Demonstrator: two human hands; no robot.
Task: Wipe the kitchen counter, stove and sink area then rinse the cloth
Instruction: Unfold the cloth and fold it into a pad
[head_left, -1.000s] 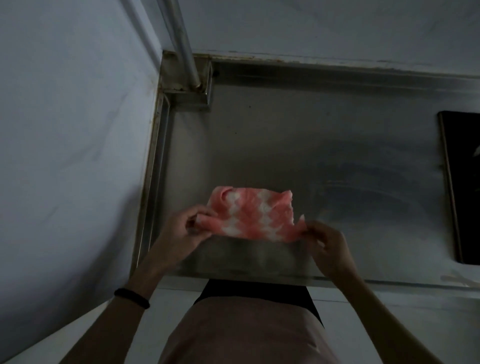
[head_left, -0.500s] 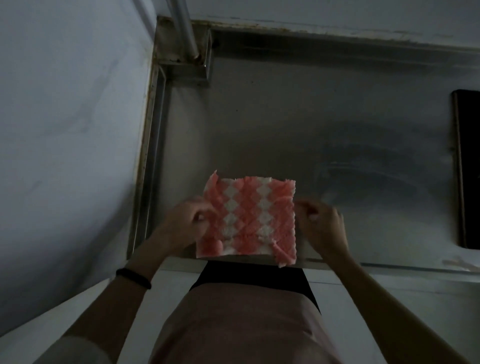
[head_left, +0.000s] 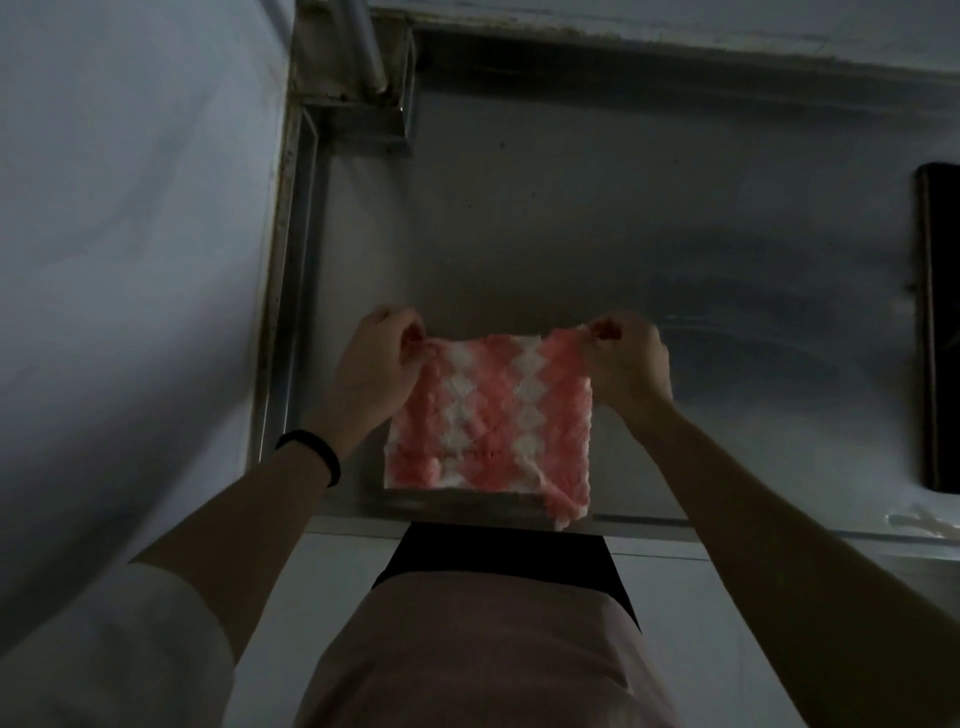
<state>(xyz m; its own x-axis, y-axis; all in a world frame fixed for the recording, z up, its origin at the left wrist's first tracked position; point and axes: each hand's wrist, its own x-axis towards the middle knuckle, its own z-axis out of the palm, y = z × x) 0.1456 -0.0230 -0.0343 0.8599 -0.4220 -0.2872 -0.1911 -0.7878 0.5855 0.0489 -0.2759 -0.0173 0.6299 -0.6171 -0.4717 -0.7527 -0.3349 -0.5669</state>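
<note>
Head view: a person holds a pink-and-white cloth (head_left: 488, 415) spread above the steel counter (head_left: 571, 234). Left hand (head_left: 371, 364) and right hand (head_left: 631, 364) fingers each pinch a top corner.

One cam, head-worn, wide-angle. Looks fwd & steeply down past the person's torso (head_left: 467, 649) onto the counter (head_left: 545, 208), close in. Counter's far edge runs along frame top, near edge just above torso; wall (head_left: 130, 208) left of counter, dark panel (head_left: 943, 332) cut off at counter's right. Left hand (head_left: 374, 364), right hand (head_left: 631, 364) & cloth (head_left: 493, 415) sit mid-frame over counter's near edge.
</note>
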